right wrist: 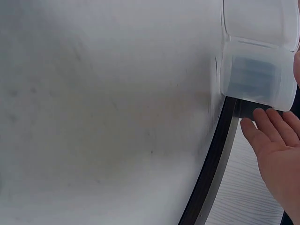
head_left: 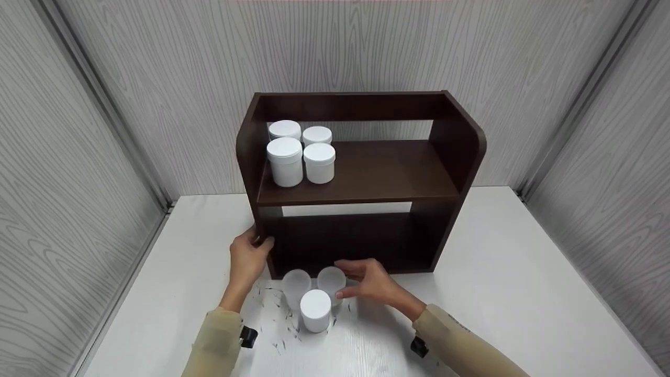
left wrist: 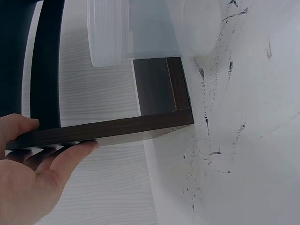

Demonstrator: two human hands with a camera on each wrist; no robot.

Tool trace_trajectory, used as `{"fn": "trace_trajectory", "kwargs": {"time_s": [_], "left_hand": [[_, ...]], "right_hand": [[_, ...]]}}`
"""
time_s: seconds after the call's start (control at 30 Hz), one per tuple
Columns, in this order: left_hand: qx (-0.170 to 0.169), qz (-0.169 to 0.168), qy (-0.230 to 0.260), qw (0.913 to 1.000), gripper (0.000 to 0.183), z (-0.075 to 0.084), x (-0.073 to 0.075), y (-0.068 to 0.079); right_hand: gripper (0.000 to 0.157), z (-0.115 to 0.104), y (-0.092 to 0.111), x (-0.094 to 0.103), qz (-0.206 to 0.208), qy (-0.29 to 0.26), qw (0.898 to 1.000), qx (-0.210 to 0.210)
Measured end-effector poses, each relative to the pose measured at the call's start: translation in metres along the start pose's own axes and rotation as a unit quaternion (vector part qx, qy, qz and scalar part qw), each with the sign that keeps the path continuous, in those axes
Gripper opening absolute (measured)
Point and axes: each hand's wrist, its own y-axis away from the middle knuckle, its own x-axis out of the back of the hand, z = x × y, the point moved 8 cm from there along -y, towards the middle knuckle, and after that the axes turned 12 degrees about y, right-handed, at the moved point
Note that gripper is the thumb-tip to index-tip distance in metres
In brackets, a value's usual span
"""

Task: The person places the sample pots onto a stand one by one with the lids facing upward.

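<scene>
A dark brown two-tier shelf [head_left: 398, 170] stands on the white table. My left hand [head_left: 248, 257] grips the front edge of its left side panel [left wrist: 122, 127], thumb on one side and fingers on the other. In front of the shelf, two translucent jars [head_left: 296, 283] stand side by side, with a white-lidded jar [head_left: 315, 310] nearer me. My right hand [head_left: 376, 284] is at the right-hand translucent jar [head_left: 331, 280], thumb and fingers spread about it. In the right wrist view its fingers [right wrist: 269, 124] look straight beside that jar; contact is hard to tell.
Several white-lidded jars [head_left: 285, 162] are grouped at the left of the upper tier. The lower tier [head_left: 345, 241] lies behind the front jars. Dark scuff marks [left wrist: 205, 112] streak the tabletop. Grey wood-grain walls [head_left: 104, 131] enclose the table at the back and sides.
</scene>
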Motion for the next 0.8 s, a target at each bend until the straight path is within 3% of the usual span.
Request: {"fn": "trace_trajectory", "kwargs": {"time_s": [0.3, 0.8], "left_hand": [[-0.003, 0.004, -0.007, 1.0000, 0.051, 0.0002, 0.0010, -0.0008], [0.002, -0.004, -0.011, 0.9999, 0.050, -0.0006, 0.0002, -0.0002]], "right_hand": [[0.072, 0.0002, -0.0067, -0.0038, -0.017, -0.008, 1.000, 0.016], [0.071, 0.0016, -0.0036, -0.0031, -0.023, -0.025, 0.999, -0.002]]}}
